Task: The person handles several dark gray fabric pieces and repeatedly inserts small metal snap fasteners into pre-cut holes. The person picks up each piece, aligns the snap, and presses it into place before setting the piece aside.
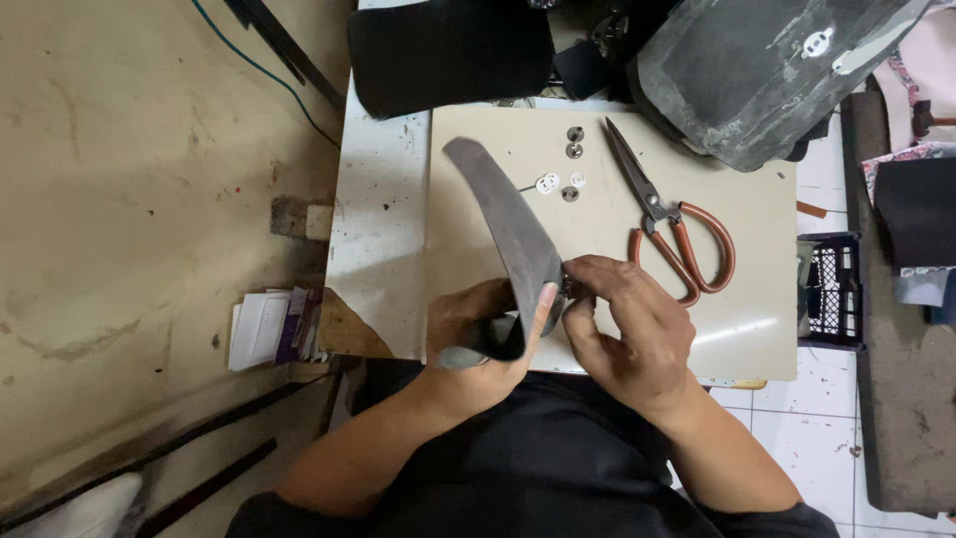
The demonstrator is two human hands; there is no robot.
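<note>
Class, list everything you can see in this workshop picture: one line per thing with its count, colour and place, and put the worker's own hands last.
leather strip: one, grey, curved, held over the board, rising toward its far left
scissors: one pair, steel blades, orange-brown handles, on the board's right half
snap fasteners: about five, silver and white, on the board beyond the strip
cutting board: one, beige, on the table
table: one, white, stained, under the board
dark material pieces: several, black and grey, at the far edge
crate: one, dark blue, right of the table
cards: small stack, white and purple, left of the table
left hand: grips the strip's lower end
right hand: fingertips pinch at the strip's edge
</note>
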